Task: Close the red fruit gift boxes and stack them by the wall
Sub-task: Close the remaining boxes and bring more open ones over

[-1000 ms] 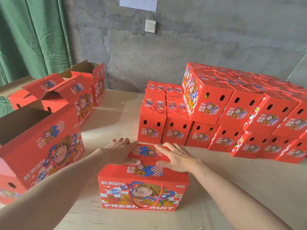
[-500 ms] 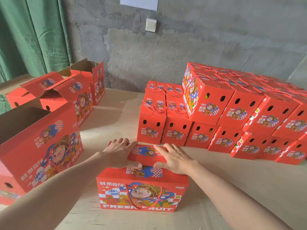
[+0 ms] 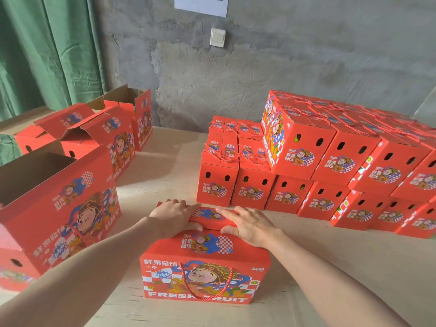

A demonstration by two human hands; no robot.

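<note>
A red fruit gift box [image 3: 205, 274] with a cartoon figure and a red rope handle stands on the wooden table [image 3: 330, 267] right in front of me. Its far lid flap [image 3: 212, 217] lies almost flat on top. My left hand [image 3: 173, 217] rests on the flap's left end, fingers straight, thumb under its near edge. My right hand [image 3: 247, 224] rests on the flap's right end the same way. A stack of closed red boxes [image 3: 330, 166] stands two layers high by the grey wall [image 3: 259, 67] at the right.
Several open red boxes [image 3: 59, 208] with raised flaps stand at the left, the nearest one large and close to my left arm. A green curtain [image 3: 47, 48] hangs at the back left. Bare tabletop lies between the two groups.
Both hands stay on the far flap, which has come down a little flatter onto the box. The view has shifted slightly; the box stays in place.
</note>
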